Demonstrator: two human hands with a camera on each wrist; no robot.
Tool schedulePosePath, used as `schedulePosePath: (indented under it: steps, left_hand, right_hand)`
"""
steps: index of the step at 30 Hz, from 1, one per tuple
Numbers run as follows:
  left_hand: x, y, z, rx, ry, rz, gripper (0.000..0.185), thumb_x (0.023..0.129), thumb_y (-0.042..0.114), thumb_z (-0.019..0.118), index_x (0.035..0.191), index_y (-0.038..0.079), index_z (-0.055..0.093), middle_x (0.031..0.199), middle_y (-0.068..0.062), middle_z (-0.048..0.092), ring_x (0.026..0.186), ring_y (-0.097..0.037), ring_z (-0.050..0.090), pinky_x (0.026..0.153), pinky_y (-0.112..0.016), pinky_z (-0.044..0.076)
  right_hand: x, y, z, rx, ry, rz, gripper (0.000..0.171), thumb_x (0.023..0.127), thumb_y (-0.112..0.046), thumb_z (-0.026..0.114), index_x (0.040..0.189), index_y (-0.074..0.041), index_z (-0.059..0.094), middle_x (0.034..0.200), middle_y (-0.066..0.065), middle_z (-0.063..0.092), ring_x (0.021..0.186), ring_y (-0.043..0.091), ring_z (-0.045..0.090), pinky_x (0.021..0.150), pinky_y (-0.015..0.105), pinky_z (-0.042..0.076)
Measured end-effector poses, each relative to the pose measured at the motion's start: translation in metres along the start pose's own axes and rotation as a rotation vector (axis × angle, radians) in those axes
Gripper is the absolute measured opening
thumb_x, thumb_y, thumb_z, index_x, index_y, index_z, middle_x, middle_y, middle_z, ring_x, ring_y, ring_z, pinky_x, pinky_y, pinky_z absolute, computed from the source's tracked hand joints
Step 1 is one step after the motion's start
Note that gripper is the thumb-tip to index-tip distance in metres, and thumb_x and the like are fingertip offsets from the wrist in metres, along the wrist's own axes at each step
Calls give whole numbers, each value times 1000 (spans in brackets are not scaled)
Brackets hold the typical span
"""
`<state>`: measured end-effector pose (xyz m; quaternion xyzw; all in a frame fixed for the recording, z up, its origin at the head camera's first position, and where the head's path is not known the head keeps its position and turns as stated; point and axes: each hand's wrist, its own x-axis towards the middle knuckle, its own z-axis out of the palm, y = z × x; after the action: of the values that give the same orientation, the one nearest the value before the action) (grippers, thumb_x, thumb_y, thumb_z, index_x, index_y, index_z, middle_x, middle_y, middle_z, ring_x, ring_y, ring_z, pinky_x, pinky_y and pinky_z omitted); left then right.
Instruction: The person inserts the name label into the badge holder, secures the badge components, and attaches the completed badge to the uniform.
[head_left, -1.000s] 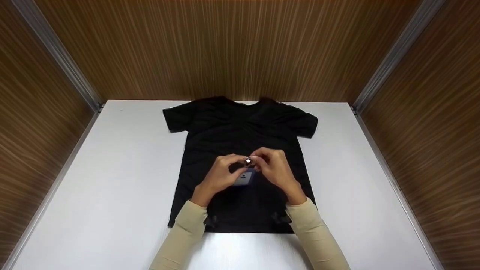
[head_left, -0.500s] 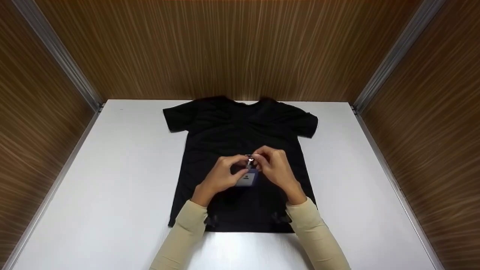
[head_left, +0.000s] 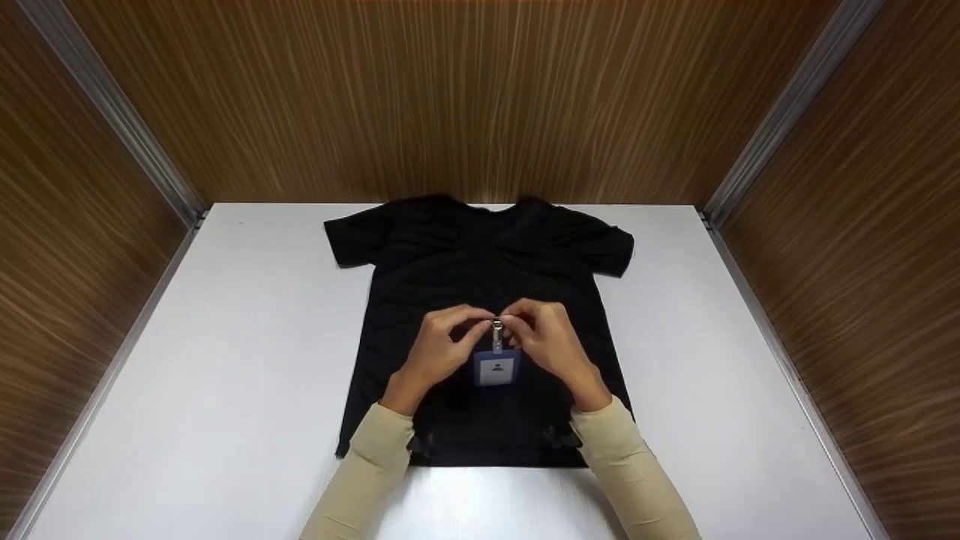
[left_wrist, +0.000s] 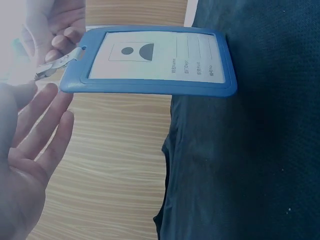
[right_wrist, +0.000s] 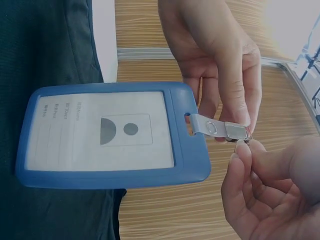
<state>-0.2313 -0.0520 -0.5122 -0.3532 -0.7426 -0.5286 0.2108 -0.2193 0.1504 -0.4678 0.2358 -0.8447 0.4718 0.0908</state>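
In the head view a blue ID badge holder [head_left: 496,370] hangs upright below both hands, over the black T-shirt [head_left: 480,262]. Its card shows a figure icon and printed lines. A pale strap [right_wrist: 207,125] runs through the holder's slot to a small metal clip [right_wrist: 235,131]. My left hand [head_left: 439,345] pinches this clip between thumb and index finger. From the other side, my right hand [right_wrist: 270,190] pinches the clip's end with thumb and fingertip, its other fingers curled loosely. The fingertips of both hands nearly meet and partly hide the clip.
The T-shirt lies spread flat, collar toward the back edge of the white table [head_left: 247,337]. Wood-grain panels [head_left: 480,97] enclose the back and both sides, with metal rails [head_left: 120,112] at the corners.
The clip and badge holder have tipped from a tilted pose to hanging straight, showing more of the card and strap. Both hands stay nearly in place; the left fingers have shifted up the clip.
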Motion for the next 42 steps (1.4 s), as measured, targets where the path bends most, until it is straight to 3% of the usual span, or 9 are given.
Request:
schedulePosePath:
  steps: [14, 20, 33, 39, 42]
  left_hand:
    - [0, 3, -1, -39, 59, 19, 11, 94, 3, 72, 102, 4, 80, 97, -10, 80, 86, -21, 77, 77, -31, 62]
    - [0, 1, 0, -29, 72, 33, 12, 94, 0, 72, 101, 3, 80, 97, -9, 80, 87, -21, 77, 78, -32, 62]
    - [-2, 1, 4, -28, 76, 39, 11, 92, 5, 75, 103, 4, 80, 96, -10, 80, 83, -19, 77, 73, -30, 63]
    - [-2, 0, 6, -59, 83, 29, 14, 91, 6, 78, 104, 3, 79, 99, -12, 80, 85, -23, 78, 71, -40, 64]
    - [-2, 1, 7, -50, 78, 27, 15, 91, 6, 78, 105, 2, 79, 99, -13, 80, 86, -23, 78, 73, -37, 64]
  right_hand:
    - [0, -2, -3, -18, -46, -20, 15, 99, -9, 67, 95, -1, 78, 79, 11, 75, 61, 15, 68, 57, 20, 55]
    - [0, 0, -5, -22, -62, -26, 14, 99, -3, 66, 95, 1, 78, 78, 11, 75, 61, 17, 68, 57, 20, 55]
    - [0, -2, 2, -76, -39, -58, 16, 99, 4, 61, 94, 3, 76, 75, 11, 73, 61, 18, 68, 58, 22, 56]
    - [0, -1, 3, -73, -29, -64, 17, 99, 5, 60, 94, 4, 76, 76, 12, 74, 61, 20, 69, 57, 22, 55]
    - [1, 0, 3, -60, -22, -55, 17, 99, 5, 60, 94, 5, 76, 76, 13, 74, 61, 21, 69, 57, 21, 55]
